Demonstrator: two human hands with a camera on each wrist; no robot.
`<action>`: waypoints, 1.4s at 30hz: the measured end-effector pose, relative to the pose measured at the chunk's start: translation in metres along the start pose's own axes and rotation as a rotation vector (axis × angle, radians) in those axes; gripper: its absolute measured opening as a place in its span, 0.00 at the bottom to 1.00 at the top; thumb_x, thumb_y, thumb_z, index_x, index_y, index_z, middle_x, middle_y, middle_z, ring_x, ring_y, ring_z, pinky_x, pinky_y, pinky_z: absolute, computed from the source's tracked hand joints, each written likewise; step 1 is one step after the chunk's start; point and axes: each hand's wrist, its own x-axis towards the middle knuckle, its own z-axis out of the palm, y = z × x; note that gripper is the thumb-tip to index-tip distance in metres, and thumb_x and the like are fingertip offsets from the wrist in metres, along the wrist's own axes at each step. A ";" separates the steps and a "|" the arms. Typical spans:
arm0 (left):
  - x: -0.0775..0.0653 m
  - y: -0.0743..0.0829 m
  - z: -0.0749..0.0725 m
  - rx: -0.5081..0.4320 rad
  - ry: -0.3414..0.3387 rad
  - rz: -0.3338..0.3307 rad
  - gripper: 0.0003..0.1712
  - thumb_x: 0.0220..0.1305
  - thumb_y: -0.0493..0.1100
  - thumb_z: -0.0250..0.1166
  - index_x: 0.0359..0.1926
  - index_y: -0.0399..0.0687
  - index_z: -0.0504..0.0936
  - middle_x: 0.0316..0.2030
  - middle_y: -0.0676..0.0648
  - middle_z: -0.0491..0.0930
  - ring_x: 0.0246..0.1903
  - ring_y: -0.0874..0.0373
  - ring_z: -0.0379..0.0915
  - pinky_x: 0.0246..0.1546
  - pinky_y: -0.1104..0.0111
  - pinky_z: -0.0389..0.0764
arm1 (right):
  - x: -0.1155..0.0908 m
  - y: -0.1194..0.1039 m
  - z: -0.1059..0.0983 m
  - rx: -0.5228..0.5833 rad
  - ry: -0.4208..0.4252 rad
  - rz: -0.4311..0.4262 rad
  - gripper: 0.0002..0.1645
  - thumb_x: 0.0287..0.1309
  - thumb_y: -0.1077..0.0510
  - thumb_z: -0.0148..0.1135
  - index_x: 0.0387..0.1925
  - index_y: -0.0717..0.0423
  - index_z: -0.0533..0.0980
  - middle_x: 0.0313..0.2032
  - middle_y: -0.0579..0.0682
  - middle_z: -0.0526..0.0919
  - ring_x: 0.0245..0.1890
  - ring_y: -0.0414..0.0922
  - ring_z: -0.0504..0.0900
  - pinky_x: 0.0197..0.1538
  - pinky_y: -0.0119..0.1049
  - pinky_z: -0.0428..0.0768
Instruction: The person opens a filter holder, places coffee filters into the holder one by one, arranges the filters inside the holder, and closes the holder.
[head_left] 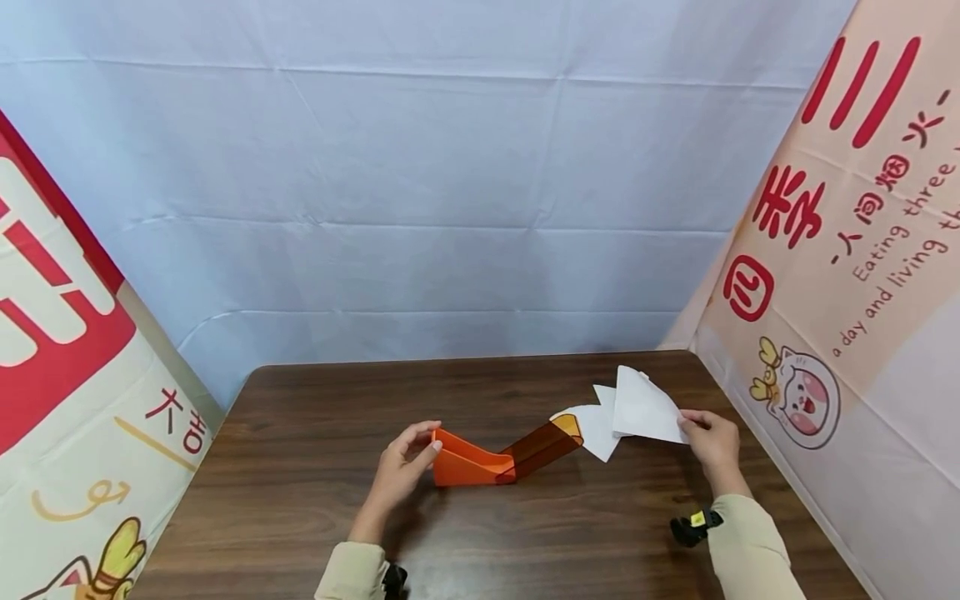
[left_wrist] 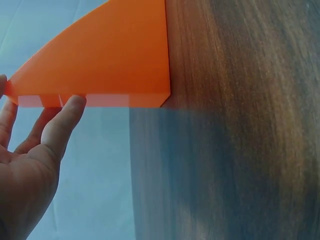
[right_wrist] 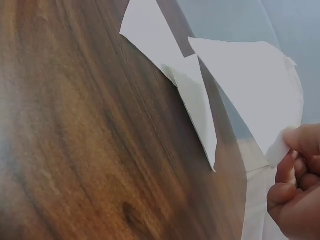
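My left hand (head_left: 406, 467) holds the left end of an orange open-topped plastic holder (head_left: 471, 468) with a sloping side, thumb on the near side and fingers beyond. In the left wrist view, the thumb meets the edge of the orange side wall (left_wrist: 110, 60). Against the holder's right end, a translucent brown box-like piece (head_left: 542, 451) slants up to the right, its far end yellowish. With thumb and fingers, my right hand (head_left: 712, 442) pinches the corner of a white fan-shaped paper (right_wrist: 255, 85). Further white paper (head_left: 597, 431) lies between it and the brown piece.
The dark wood table (head_left: 570, 542) runs back to a pale cloth backdrop (head_left: 450, 167). Printed cloths hang on the left (head_left: 67, 375) and the right (head_left: 862, 250), the right one close by the table's edge.
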 end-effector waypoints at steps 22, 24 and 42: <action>0.001 -0.002 0.003 -0.124 0.027 -0.097 0.17 0.65 0.39 0.60 0.54 0.42 0.75 0.47 0.38 0.75 0.41 0.48 0.75 0.35 0.48 0.79 | 0.030 0.067 0.029 0.078 0.165 -0.161 0.15 0.55 0.47 0.65 0.38 0.52 0.83 0.35 0.45 0.81 0.29 0.40 0.71 0.23 0.27 0.70; 0.002 -0.003 0.004 -0.139 0.034 -0.095 0.17 0.65 0.39 0.59 0.54 0.42 0.75 0.47 0.38 0.74 0.41 0.48 0.75 0.35 0.48 0.79 | 0.023 0.053 0.027 0.127 0.149 -0.173 0.13 0.54 0.49 0.67 0.36 0.53 0.83 0.33 0.45 0.81 0.28 0.39 0.71 0.20 0.30 0.70; 0.001 -0.004 0.006 -0.197 0.038 -0.109 0.18 0.65 0.38 0.59 0.55 0.41 0.74 0.47 0.36 0.74 0.42 0.46 0.75 0.38 0.45 0.77 | -0.003 -0.002 0.042 0.325 -0.033 -0.280 0.10 0.50 0.53 0.70 0.34 0.53 0.83 0.32 0.46 0.82 0.28 0.37 0.72 0.25 0.24 0.69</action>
